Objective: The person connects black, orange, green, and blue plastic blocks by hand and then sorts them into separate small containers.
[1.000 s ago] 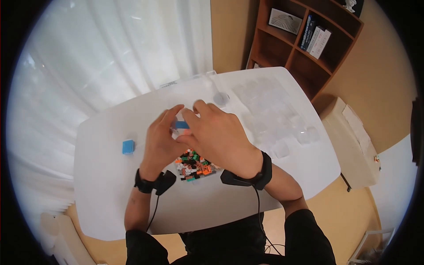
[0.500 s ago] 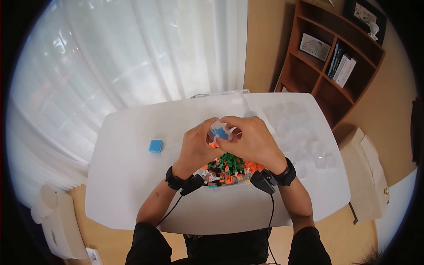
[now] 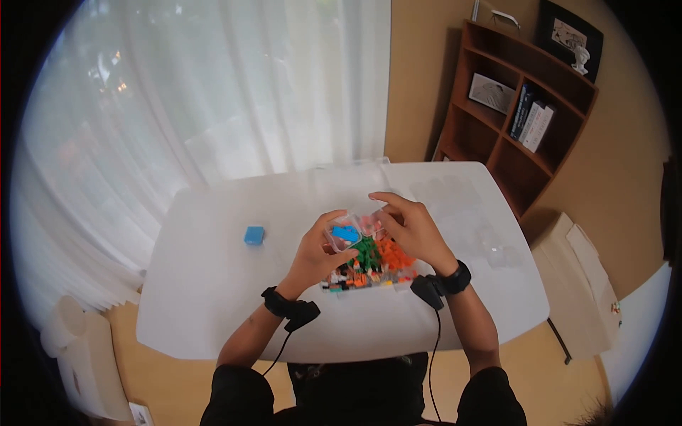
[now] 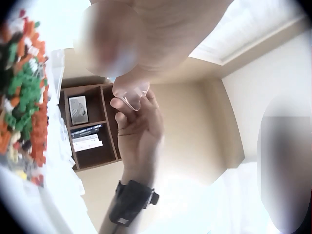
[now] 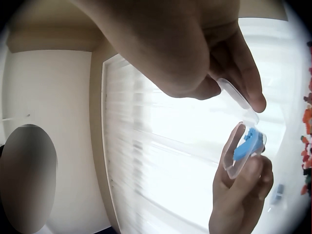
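In the head view my left hand (image 3: 316,254) grips a small clear plastic box, fingers and thumb on its sides. A bright blue toy-brick piece (image 3: 345,233) lies inside. The right wrist view shows the box (image 5: 233,166) with its mouth uncovered and the blue piece tilted within. My right hand (image 3: 418,231) pinches a clear lid (image 5: 238,99) between thumb and fingers, its lower edge right by the box's rim. Below both hands spreads a heap of small toy bricks, green (image 3: 367,255) and orange (image 3: 395,253) among them.
A small blue-filled box (image 3: 254,236) stands on the white table (image 3: 213,305) to the left. Several clear plastic boxes (image 3: 503,256) are spread over its right side. A wooden bookshelf (image 3: 522,106) stands behind, and a white curtain (image 3: 234,92) hangs at the back left.
Both hands were close together around the box; now the right hand has drawn away to the right with the lid, and the box is open. The head view has shifted.
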